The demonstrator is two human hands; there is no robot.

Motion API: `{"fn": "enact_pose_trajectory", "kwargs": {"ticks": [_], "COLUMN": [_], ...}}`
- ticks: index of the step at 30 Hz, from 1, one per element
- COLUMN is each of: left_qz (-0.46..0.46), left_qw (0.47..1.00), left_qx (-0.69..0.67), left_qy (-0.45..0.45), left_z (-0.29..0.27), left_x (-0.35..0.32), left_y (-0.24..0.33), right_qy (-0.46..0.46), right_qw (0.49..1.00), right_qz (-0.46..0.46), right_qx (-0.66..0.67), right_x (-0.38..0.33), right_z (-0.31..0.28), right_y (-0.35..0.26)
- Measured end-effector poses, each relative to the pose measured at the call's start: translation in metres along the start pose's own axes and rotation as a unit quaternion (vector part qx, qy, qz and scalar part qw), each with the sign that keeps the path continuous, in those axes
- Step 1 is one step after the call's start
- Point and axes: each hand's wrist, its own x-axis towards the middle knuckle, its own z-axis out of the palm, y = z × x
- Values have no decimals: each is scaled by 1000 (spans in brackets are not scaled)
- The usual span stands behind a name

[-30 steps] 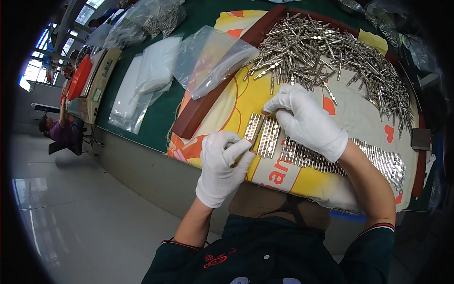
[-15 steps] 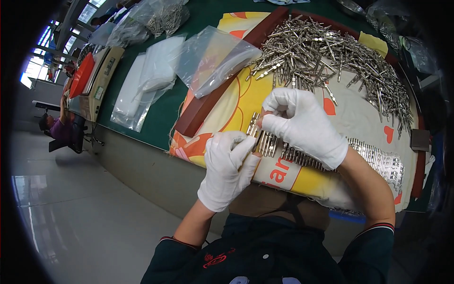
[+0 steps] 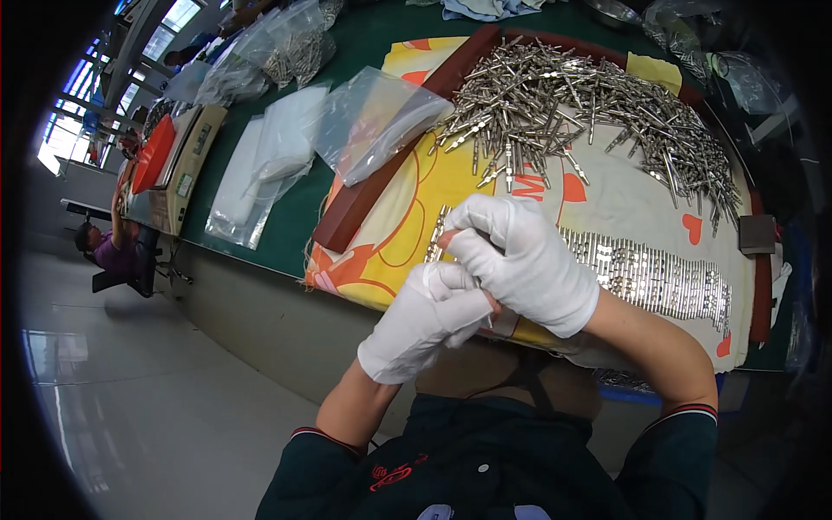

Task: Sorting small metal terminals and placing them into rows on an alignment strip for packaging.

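My left hand (image 3: pixel 429 319), in a white glove with bare fingertips, is closed at the cloth's front edge. Touching it or nearly so, my right hand (image 3: pixel 529 267) in a matching glove curls with thumb and fingers pinched; what either hand holds is hidden. Beside the right fingertips a few slim silver metal rods (image 3: pixel 437 229) lie side by side. A long row of banded metal rods (image 3: pixel 654 276) stretches to the right, its left end covered by my right hand. Farther back a loose heap of such rods (image 3: pixel 555 95) spreads over the patterned cloth (image 3: pixel 399 234).
A dark red wooden bar (image 3: pixel 368 204) edges the cloth on the left. Clear plastic bags (image 3: pixel 373 126) and white packing sheets (image 3: pixel 277 143) lie on the green table (image 3: pixel 295 217). A dark block (image 3: pixel 757 235) sits at the right border. Another person (image 3: pixel 117 247) sits far left.
Both hands have drawn together, the right one moving left and down. More of the aligned row shows now, and the view has shifted slightly.
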Motion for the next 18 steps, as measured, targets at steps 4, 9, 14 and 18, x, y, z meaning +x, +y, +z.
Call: {"fn": "enact_pose_trajectory", "kwargs": {"ticks": [4, 9, 14, 18], "left_qz": [14, -15, -5, 29], "left_qw": [989, 998, 995, 957], "left_qx": [142, 41, -30, 286], "left_qy": [41, -39, -100, 43], "left_z": [4, -14, -14, 5], "left_x": [-11, -8, -9, -14], "left_y": [3, -4, -10, -5], "right_qy": [-63, -125, -153, -117], "right_qw": [944, 913, 918, 937], "right_qz": [241, 213, 231, 246], "right_qx": [215, 324, 284, 218], "right_x": [4, 1, -5, -8], "right_z": [-17, -30, -19, -13], "right_y": [-24, 1, -8, -15]}}
